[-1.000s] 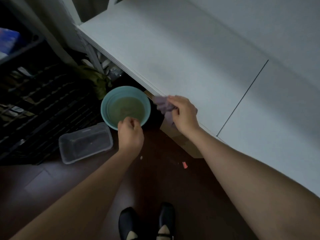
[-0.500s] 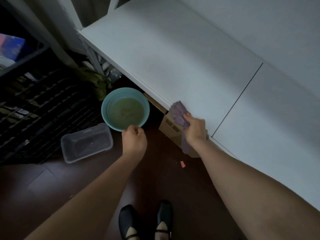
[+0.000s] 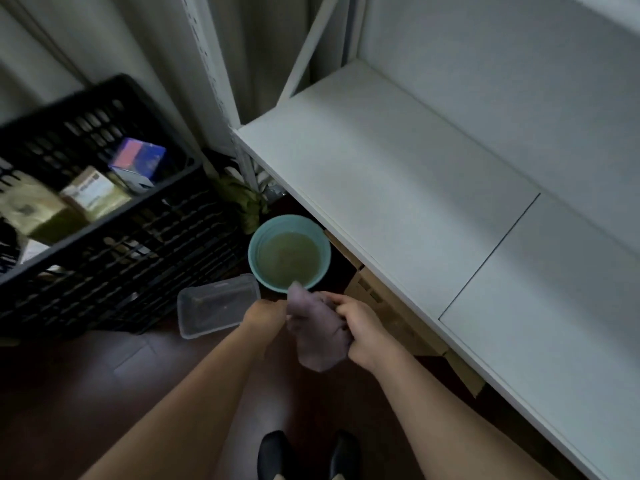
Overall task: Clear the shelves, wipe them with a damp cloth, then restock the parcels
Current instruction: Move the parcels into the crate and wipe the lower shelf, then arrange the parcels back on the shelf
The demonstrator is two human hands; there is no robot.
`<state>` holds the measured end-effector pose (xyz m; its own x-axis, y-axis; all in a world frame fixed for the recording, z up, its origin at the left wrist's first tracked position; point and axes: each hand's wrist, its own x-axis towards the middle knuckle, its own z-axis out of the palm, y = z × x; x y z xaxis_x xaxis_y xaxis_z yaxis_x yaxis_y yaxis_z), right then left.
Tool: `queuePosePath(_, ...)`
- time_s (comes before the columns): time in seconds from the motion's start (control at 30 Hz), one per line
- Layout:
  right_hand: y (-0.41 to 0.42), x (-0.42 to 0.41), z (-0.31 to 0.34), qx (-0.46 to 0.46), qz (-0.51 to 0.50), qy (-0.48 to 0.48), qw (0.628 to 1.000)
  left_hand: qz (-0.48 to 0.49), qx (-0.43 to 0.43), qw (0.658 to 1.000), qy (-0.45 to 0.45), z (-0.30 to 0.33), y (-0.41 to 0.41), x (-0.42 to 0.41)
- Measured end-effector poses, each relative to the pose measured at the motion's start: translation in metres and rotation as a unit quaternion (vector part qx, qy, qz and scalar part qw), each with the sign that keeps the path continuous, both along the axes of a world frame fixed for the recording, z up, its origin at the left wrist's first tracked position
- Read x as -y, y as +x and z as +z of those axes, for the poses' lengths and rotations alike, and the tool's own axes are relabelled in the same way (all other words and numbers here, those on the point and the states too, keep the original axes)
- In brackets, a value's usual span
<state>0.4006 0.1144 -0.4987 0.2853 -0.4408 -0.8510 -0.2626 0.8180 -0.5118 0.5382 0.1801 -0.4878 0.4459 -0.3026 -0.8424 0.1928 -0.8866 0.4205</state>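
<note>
Now both my hands grip the purple cloth (image 3: 317, 332), left hand (image 3: 265, 315) and right hand (image 3: 363, 329), near the basin (image 3: 289, 252) by the shelf's (image 3: 398, 188) front edge.

One cloth (image 3: 317, 332); one basin (image 3: 289, 253); one crate (image 3: 104, 216); two shoes (image 3: 273, 455).

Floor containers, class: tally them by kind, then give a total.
Black crate: 1
Teal basin of water: 1
Clear plastic tub: 1
Cardboard box under the shelf: 1
Total: 4
</note>
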Motion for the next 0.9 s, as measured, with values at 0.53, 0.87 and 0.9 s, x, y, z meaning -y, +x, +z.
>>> queuePosePath(0.53, 0.166, -0.088, 0.054, 0.126, 0.250, -0.017, 0.960, 0.357, 0.063, 0.921, -0.145, 0.046, 0.146, -0.108)
queuePosePath(0.87, 0.328, -0.157, 0.062, 0.097, 0.341, -0.106, 0.929, 0.406, 0.287, 0.862, -0.100, 0.071, 0.300, -0.186)
queuePosePath(0.9, 0.345, -0.165, 0.062, 0.098, 0.338, -0.098, 0.931, 0.400, 0.306, 0.858, -0.105, 0.074, 0.316, -0.193)
